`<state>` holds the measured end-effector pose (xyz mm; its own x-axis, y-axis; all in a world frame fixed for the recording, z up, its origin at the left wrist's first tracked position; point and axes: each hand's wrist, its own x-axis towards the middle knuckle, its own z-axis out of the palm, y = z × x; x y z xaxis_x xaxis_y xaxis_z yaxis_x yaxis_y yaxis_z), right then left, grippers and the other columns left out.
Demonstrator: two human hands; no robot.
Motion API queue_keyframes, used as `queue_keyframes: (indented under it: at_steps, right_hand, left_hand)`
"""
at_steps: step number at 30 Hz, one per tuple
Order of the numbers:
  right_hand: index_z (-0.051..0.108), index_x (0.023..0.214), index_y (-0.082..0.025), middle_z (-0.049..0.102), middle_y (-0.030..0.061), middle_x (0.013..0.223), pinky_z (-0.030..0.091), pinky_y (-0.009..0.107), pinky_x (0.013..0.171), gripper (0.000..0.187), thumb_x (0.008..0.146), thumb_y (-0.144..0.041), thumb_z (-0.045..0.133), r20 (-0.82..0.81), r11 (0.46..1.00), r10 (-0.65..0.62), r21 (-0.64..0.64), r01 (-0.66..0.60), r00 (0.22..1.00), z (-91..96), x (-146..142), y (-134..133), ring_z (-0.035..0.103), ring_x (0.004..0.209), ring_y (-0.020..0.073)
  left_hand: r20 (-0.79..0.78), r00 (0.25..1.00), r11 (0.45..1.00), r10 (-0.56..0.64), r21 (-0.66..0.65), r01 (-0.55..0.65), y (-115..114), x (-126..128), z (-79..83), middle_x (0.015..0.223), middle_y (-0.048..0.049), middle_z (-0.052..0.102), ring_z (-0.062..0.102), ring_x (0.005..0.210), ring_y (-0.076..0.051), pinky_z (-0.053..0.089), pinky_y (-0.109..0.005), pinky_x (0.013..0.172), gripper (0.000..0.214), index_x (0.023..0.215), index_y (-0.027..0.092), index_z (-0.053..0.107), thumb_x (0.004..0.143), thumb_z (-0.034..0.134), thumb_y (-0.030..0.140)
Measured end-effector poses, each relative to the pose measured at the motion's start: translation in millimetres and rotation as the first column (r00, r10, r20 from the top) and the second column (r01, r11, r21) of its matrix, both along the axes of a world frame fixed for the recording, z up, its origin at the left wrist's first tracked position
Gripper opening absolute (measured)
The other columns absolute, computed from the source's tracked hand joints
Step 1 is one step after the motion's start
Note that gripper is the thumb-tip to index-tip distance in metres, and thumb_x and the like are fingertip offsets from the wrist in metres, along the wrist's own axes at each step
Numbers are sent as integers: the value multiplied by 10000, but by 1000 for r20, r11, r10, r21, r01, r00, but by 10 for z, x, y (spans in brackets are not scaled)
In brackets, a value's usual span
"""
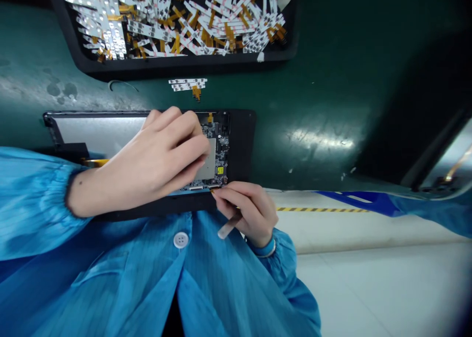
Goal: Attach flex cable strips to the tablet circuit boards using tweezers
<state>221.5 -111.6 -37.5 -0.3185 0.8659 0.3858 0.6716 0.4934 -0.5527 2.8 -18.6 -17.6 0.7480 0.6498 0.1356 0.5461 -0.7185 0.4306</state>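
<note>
open black tablet housing (241,145) with exposed circuit board (217,152), lying on a dark green bench (295,106); left hand (158,155) resting on it, fingers curved, ungrasping; right hand (247,211) pinching a pale stick (229,226) at the board's lower edge.

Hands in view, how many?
2: the left hand lies over the circuit board; the right hand holds a pale stick at the board's lower edge. A blue sleeve at far right may hide another.

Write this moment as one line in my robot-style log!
left hand: on circuit board | right hand: holds pale stick near board edge
</note>
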Motion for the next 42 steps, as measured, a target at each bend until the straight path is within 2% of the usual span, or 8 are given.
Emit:
queue_keyframes:
  at_steps: [5,10,16,21,27,29,36,42]
  right_hand:
    - [680,993,-165,703,12,865,569,239,663,150,865,-89,698,64,1000,-2,29,0,998,17,-22,-49,668,729,120]
    - [682,980,-184,705,3,832,547,262,618,136,867,-115,710,142,996,-84,32,81,986,77,-40,-98,666,691,119]
    - [657,1003,-182,709,12,876,528,246,634,168,869,-88,698,161,997,-50,-49,58,986,149,-72,-92,669,741,115]
    - [645,968,-186,701,12,876,525,233,623,146,868,-93,693,99,996,-34,-76,42,994,143,-80,-31,658,730,108]
    - [637,917,-199,667,-3,851,479,209,552,120,883,-83,636,-12,971,-45,-237,41,999,173,-82,28,629,683,84]
    - [638,919,-196,665,1,856,477,206,553,95,894,-104,634,-7,968,-46,-247,43,999,165,-86,16,626,684,82]
    - [661,986,-195,697,25,875,547,232,621,174,858,-77,674,47,994,-91,-59,93,995,64,-117,-24,657,707,119]
    - [630,913,-194,660,10,837,523,216,565,154,849,-96,730,-65,978,-174,-126,165,983,71,-110,7,641,701,109]
  left_hand:
    - [-31,1000,1000,-7,-23,6,6,5,18,955,-60,539,526,881,-201,439,-344,753,228,959,168,532,1036,359,295]
    - [-30,1000,1000,-9,-3,9,11,-1,24,952,-62,546,526,859,-196,429,-338,732,225,953,171,527,1037,361,297]
    - [-25,1000,1000,-16,-20,15,-2,-3,14,971,-63,535,540,900,-209,462,-364,779,212,969,160,526,1032,363,279]
    - [-47,999,998,-15,-65,12,-13,4,9,995,-60,515,544,989,-238,482,-439,868,279,964,152,540,1039,318,303]
    - [-22,1000,998,-4,-62,2,-19,20,3,980,-51,534,556,985,-244,485,-463,877,222,950,172,522,1030,359,301]
    - [-39,999,999,-23,-33,22,-23,20,4,980,-57,540,550,949,-234,490,-435,837,211,942,170,514,1027,360,287]
    - [41,987,984,-154,-87,157,-19,-31,13,988,-32,556,525,897,-207,414,-388,848,225,1010,221,591,1010,366,219]
    - [103,965,968,-243,-39,248,-19,-108,-23,1071,-17,628,560,933,-219,353,-377,722,230,1082,282,634,1031,410,276]
